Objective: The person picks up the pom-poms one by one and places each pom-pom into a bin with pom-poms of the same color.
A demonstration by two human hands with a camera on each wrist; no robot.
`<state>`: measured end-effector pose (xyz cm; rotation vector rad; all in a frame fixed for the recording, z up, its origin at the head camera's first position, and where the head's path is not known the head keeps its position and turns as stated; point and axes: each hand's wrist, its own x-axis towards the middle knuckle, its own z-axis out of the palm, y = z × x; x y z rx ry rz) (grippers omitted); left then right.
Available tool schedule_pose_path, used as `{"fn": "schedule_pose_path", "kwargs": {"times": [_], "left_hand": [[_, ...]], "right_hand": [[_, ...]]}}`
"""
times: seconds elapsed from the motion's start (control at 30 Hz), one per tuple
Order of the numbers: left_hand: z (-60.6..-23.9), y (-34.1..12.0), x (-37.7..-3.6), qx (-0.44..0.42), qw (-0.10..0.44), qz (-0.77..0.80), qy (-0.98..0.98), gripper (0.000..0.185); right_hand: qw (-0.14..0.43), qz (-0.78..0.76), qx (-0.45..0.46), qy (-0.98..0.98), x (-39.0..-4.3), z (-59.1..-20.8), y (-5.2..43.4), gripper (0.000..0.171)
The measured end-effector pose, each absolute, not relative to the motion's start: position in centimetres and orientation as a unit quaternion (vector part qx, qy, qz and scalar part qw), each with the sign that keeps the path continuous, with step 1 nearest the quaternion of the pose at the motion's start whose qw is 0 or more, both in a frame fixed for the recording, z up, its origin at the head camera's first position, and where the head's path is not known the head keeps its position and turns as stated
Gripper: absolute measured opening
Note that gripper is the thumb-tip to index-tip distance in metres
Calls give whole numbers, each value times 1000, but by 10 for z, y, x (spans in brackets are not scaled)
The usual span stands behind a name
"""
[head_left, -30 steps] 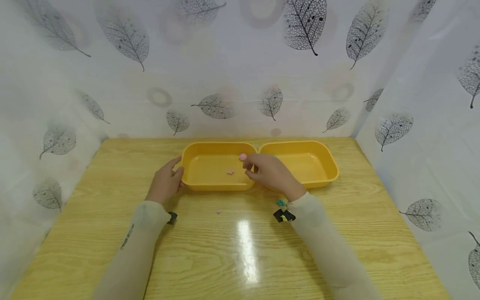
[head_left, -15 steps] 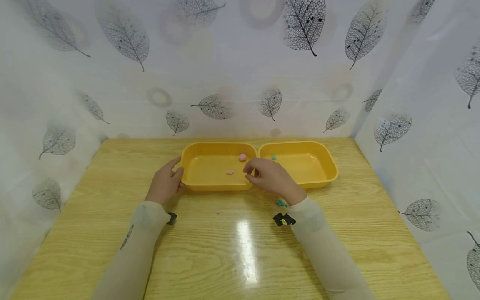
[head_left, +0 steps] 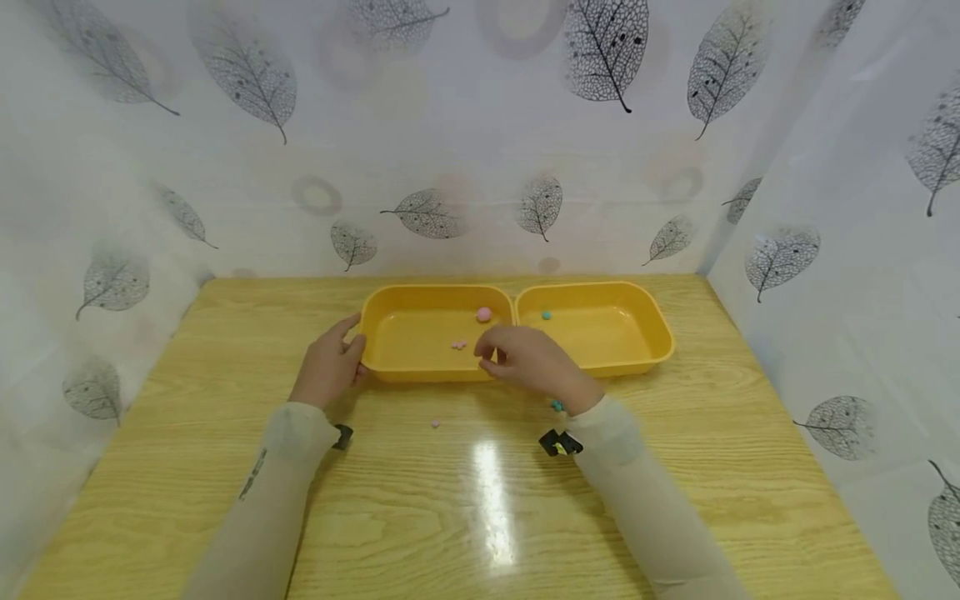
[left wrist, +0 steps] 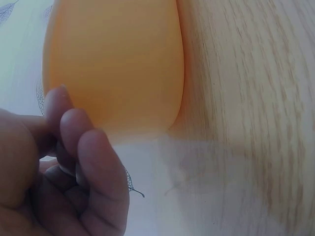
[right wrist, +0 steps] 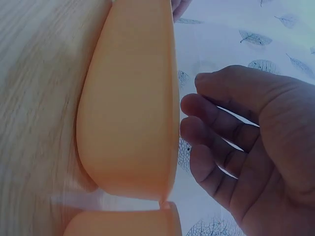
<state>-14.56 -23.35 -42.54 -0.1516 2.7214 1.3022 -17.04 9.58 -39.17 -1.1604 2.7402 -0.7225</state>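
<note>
Fingers loosely curved, thumb standing a bit apart from the fingertips: that's the right hand (head_left: 525,357), over the near right corner of the left tray (head_left: 375,372), nothing visible between the tips. Right wrist view has it clear of the rim. Left hand (head_left: 327,364) touches that tray's left end; can't tell if it's really pinching the rim or just resting there, but I'd guess it's steadying.

As for the small stuff, a pink ball (head_left: 483,314) sits by the left tray's far right corner, and a clump of tiny pink pieces (head_left: 459,344) is near the middle, toward its near edge. So I'd call this the moment between pieces, right hand free over the tray. For any piece, the next move calls for a light fingertip pinch, since they're tiny and could easily roll or skid.

Right tray (head_left: 670,340) is pretty much up against the left one, with a teal ball (head_left: 546,315) near its far left corner. On the bench (head_left: 405,517), a lone pink piece (head_left: 435,424) lies off the left tray's near edge, and some teal bits (head_left: 557,405) are off the right tray's near left corner. Right sleeve (head_left: 637,467) partly covers those, so watch that cuff.
</note>
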Motion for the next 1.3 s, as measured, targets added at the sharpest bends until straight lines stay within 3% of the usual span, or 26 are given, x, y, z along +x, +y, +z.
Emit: {"fn": "schedule_pose_path", "kwargs": {"times": [0.3, 0.93, 1.3], "left_hand": [[-421, -232, -144, -52, 69, 435, 896, 56], [-423, -233, -147, -54, 75, 438, 894, 56], [-426, -233, -149, -55, 70, 436, 896, 56]], "right_hand": [[36, -215, -434, 874, -163, -394, 86, 10], [89, -166, -503, 844, -143, -413, 50, 6], [91, -137, -497, 852, -135, -425, 40, 9]]}}
